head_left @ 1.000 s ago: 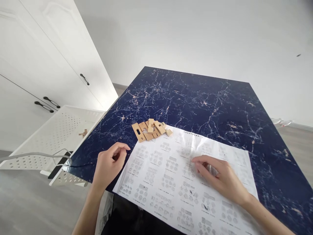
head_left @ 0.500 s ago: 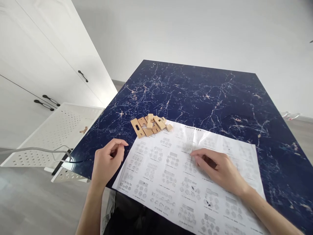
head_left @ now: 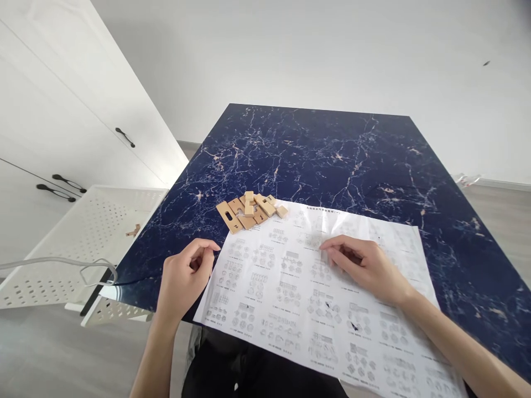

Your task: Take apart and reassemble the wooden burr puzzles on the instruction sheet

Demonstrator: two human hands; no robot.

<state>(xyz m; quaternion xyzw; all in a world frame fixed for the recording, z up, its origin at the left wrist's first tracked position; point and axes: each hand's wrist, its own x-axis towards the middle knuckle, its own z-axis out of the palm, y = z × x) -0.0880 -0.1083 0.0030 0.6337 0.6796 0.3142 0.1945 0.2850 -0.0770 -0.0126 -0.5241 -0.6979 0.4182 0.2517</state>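
Far left of left fingertips: white cabinet with 3 black handles. Nearer, same side: white perforated basket, grey cable across, small wooden piece inside. At left hand: fingers curled, thumb and index close together, can't tell about tip contact. Just right of those tips: left edge of printed sheet. Beyond them, slightly right, well left of right fingertips: pile of overlapping wooden pieces, some marked 1, 2 or 3, partly on sheet's upper left corner, partly on dark blue marbled tabletop. At right hand, above mid-sheet: fingers curled, thumb just beside index, can't tell about contact, tip to tip or with paper. Right of right fingers: rest of sheet, then more tabletop.
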